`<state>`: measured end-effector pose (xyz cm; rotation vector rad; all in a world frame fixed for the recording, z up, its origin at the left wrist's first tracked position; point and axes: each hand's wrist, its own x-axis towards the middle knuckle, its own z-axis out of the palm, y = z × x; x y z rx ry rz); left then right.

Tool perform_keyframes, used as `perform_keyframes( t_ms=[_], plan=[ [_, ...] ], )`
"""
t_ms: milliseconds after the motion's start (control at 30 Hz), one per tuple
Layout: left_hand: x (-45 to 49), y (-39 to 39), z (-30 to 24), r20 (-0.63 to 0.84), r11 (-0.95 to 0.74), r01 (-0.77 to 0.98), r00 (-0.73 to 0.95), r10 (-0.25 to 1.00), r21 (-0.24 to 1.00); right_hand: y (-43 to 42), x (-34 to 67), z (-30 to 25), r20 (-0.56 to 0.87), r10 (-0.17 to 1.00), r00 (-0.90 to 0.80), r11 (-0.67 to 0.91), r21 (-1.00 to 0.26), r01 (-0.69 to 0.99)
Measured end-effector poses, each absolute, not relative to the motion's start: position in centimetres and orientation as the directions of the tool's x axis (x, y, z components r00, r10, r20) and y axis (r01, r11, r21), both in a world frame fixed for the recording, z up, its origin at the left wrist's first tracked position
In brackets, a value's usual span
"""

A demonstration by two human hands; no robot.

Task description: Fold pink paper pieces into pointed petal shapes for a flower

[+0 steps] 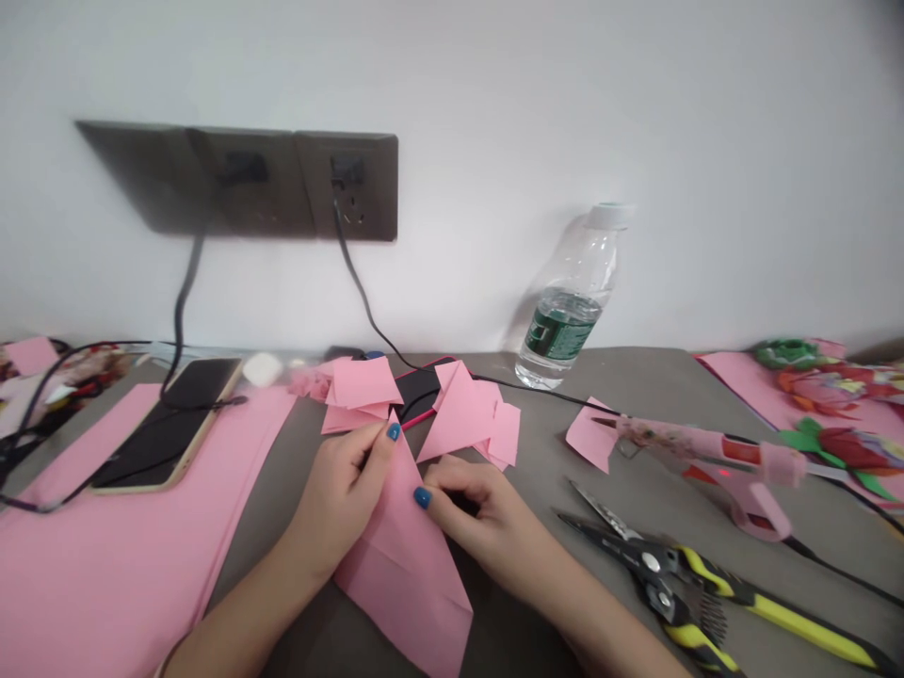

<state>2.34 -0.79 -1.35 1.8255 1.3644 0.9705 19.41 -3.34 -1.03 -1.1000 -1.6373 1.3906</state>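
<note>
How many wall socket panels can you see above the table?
3. They sit side by side on the white wall: the left panel, the middle panel, and the right panel, which has a black cable coming from it.

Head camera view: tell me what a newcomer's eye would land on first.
At centre, the left hand and right hand, with blue-painted nails, pinch a folded pink paper on the grey tabletop. To the right lie a pink hot glue gun and yellow-handled pliers. Behind the hands, a clear plastic water bottle stands near the white wall.
</note>
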Motion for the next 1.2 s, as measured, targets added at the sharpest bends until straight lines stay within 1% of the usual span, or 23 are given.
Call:
perform_keyframes(
  t_ms=[333, 467, 567, 633, 667, 733, 800, 833, 900, 967, 1000, 1033, 1100, 1133, 1200],
  plan=[
    [0.8, 0.5, -1.3, 0.187, -0.168, 0.516, 0.015, 0.982, 0.84, -3.3, 19.7, -1.1, -0.053, 0.909, -0.414, 0.008, -0.989, 0.145],
    [-0.4, 1.3, -1.7, 0.224, -0.135, 0.477, -0.137, 0.965, 0.869, -3.3, 19.8, -0.9, -0.092, 0.893, -0.441, -0.032, -0.989, 0.142],
    [-1.4, 2.0, -1.8, 0.222, -0.099, 0.398, -0.277, 0.935, 0.912, -3.1, 19.9, -1.1, -0.111, 0.881, -0.459, -0.055, -0.989, 0.134],
    [-1.7, 2.2, -1.8, 0.243, -0.102, 0.362, -0.369, 0.897, 0.927, -2.9, 20.0, -1.5, -0.099, 0.899, -0.426, -0.055, -0.992, 0.115],
    [-1.6, 2.2, -1.7, 0.255, -0.11, 0.361, -0.385, 0.887, 0.926, -2.8, 20.1, -1.7, -0.079, 0.924, -0.374, -0.043, -0.994, 0.104],
    [-1.0, 1.9, -1.7, 0.269, -0.124, 0.386, -0.348, 0.898, 0.914, -2.6, 20.2, -2.1, -0.018, 0.974, -0.226, 0.0, -0.997, 0.078],
    [-0.2, 1.3, -1.6, 0.268, -0.145, 0.424, -0.246, 0.931, 0.894, -2.6, 20.2, -2.2, 0.03, 0.99, -0.135, 0.037, -0.998, 0.049],
    [0.2, 1.0, -1.5, 0.267, -0.158, 0.441, -0.197, 0.943, 0.883, -2.7, 20.1, -2.1, 0.038, 0.989, -0.143, 0.044, -0.998, 0.039],
    [0.8, 0.4, -1.4, 0.264, -0.181, 0.465, -0.119, 0.957, 0.867, -2.9, 19.9, -1.9, 0.015, 0.974, -0.225, 0.028, -0.998, 0.052],
    [1.1, 0.0, -1.3, 0.258, -0.187, 0.466, -0.093, 0.962, 0.865, -3.1, 19.7, -1.7, -0.023, 0.953, -0.302, 0.005, -0.996, 0.094],
    [1.1, -0.1, -1.3, 0.251, -0.182, 0.458, -0.096, 0.963, 0.87, -3.1, 19.6, -1.7, -0.033, 0.95, -0.31, 0.0, -0.994, 0.105],
    [1.1, -0.1, -1.3, 0.243, -0.174, 0.445, -0.104, 0.964, 0.879, -3.1, 19.6, -1.8, -0.031, 0.953, -0.3, -0.001, -0.995, 0.102],
    [1.2, -0.2, -1.3, 0.209, -0.159, 0.394, -0.089, 0.974, 0.905, -2.9, 19.6, -2.1, -0.007, 0.974, -0.228, 0.006, -0.998, 0.057],
    [1.2, -0.2, -1.3, 0.177, -0.148, 0.347, -0.052, 0.983, 0.926, -2.7, 19.7, -2.3, 0.006, 0.984, -0.179, 0.012, -1.0, 0.029],
    [1.4, -0.2, -1.4, 0.095, -0.109, 0.226, 0.074, 0.993, 0.968, -2.5, 19.8, -2.6, 0.021, 0.996, -0.087, 0.019, -1.0, -0.018]
  ],
)
